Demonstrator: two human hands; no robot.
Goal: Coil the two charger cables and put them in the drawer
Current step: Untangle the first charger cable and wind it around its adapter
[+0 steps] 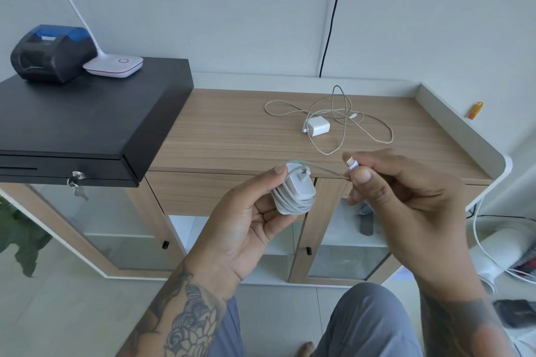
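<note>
My left hand (249,226) grips a white charger plug (295,191) with its cable wound around the body in several turns. My right hand (406,197) pinches that cable's free end by the connector (352,163), and a short taut stretch runs between the two hands. A second white charger (318,126) lies on the wooden cabinet top (232,130) behind my hands, its cable (362,124) spread in loose loops around it. The cabinet's drawer front (185,191) below the top is closed.
A black cash drawer (87,124) with keys in its lock sits on the cabinet's left end, carrying a receipt printer (52,52) and a white lamp base (114,65). A black wire (333,14) hangs down the wall. White cables and clutter lie on the floor at right.
</note>
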